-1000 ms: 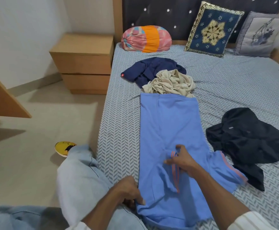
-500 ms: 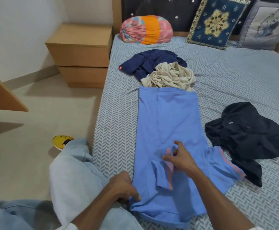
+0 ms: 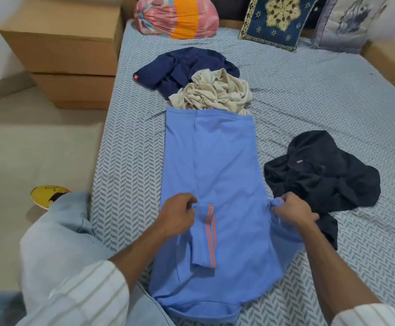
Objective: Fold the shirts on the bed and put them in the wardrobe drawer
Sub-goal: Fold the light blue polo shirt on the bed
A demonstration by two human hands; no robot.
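Note:
A light blue shirt [image 3: 213, 165] lies lengthwise on the bed [image 3: 130, 147], its left sleeve with orange stripes folded in over the body. My left hand [image 3: 176, 215] pinches the top of that folded sleeve. My right hand [image 3: 293, 211] grips the right sleeve at the shirt's right edge. A crumpled beige shirt [image 3: 213, 92] and a navy shirt [image 3: 182, 67] lie beyond the blue one. A black shirt [image 3: 321, 170] lies crumpled to its right, partly under my right hand.
A wooden nightstand [image 3: 62, 48] with drawers stands left of the bed's head. A pink and orange bundle [image 3: 175, 16] and two cushions [image 3: 276, 20] lean at the headboard. My knee in pale trousers [image 3: 58, 236] and a yellow slipper [image 3: 48, 194] are at the bed's left edge.
My left hand moved from the shirt's lower left edge up onto the folded sleeve. My right hand left that sleeve and took hold of the right sleeve.

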